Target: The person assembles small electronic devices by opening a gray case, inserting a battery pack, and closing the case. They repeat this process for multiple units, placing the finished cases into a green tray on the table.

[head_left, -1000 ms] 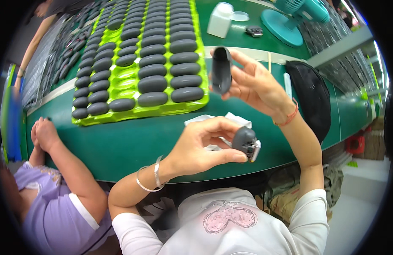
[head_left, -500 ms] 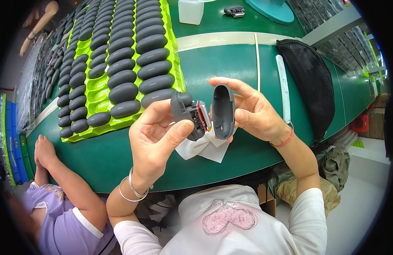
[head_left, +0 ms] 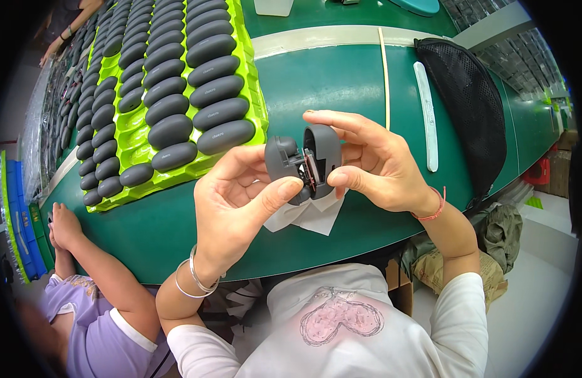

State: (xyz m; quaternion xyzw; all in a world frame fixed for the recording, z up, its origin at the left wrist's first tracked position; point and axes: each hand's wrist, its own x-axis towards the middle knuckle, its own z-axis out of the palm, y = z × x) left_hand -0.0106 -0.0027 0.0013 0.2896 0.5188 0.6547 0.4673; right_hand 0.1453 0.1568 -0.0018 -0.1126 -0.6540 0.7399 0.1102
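Observation:
In front of my chest, my left hand (head_left: 231,205) grips the dark grey lidded half of a small rounded case (head_left: 281,159) between thumb and fingers. A module with a silvery block and a reddish edge (head_left: 312,171) sticks out of its right side. Around the far side of that module sits a hollow dark grey shell (head_left: 325,146), pinched by my right hand (head_left: 388,167). The two pieces overlap, but a gap still shows between them at the near side. Beneath them, crumpled white paper (head_left: 313,217) lies on the green table (head_left: 322,82).
A lime green tray (head_left: 260,104) with rows of dark grey cases (head_left: 225,133) fills the left. To the right are a pale flat strip (head_left: 424,116) and a black mesh pouch (head_left: 461,113). Another person's arm (head_left: 111,277) rests at the left table edge.
My right hand has moved the hollow shell left, over the protruding module, so the pieces now overlap. The whole view has also shifted slightly.

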